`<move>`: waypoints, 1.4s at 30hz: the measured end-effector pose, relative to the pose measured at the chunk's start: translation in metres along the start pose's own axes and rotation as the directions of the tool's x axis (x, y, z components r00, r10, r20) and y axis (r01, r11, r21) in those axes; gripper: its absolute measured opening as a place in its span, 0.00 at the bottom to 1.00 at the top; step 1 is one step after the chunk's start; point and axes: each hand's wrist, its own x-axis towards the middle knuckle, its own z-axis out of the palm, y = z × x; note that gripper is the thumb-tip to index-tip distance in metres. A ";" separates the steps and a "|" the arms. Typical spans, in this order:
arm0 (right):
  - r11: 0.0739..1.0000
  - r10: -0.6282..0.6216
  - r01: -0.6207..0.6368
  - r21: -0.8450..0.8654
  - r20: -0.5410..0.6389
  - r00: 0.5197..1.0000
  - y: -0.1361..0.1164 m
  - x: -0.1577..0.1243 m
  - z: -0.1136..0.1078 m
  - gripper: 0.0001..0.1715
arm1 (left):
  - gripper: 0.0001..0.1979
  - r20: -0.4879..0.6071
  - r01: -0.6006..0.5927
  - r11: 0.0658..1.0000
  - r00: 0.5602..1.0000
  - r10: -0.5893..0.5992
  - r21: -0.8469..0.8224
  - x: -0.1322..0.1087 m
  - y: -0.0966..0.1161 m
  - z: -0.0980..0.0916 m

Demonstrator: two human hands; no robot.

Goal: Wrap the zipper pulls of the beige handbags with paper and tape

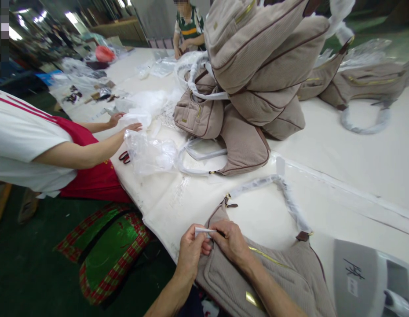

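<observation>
A taupe corduroy handbag (290, 273) lies at the table's front edge, its strap (290, 202) wrapped in white film. Over the bag's left end, my left hand (193, 246) pinches a small white slip (204, 230), which looks like folded paper or a tag. My right hand (231, 241) is closed at the slip's other end, thumb and finger together. A yellow zipper (267, 256) runs across the bag beside my right wrist. What lies under my right fingers is hidden.
Similar bags are piled (267, 75) at the table's middle. A grey dispenser-like box (356, 277) stands at right. On the left, a co-worker's hands (133, 127) touch clear plastic bags (151, 152), near red-handled scissors (124, 157). A green chair cover (108, 255) is beside the table.
</observation>
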 end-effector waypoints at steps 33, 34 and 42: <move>0.737 -0.460 0.476 -0.479 0.160 0.873 0.009 -0.038 -0.005 0.14 | 0.20 0.516 0.589 0.806 0.673 -0.530 0.060 0.016 0.020 -0.032; 0.731 -0.476 0.489 -0.476 0.157 0.865 0.009 -0.038 -0.005 0.14 | 0.22 0.514 0.593 0.793 0.642 -0.569 0.138 0.020 0.022 -0.033; 0.777 -0.451 0.454 -0.436 0.117 0.885 0.010 -0.040 -0.005 0.12 | 0.17 0.481 0.415 0.802 0.646 -0.592 0.430 0.017 0.024 -0.029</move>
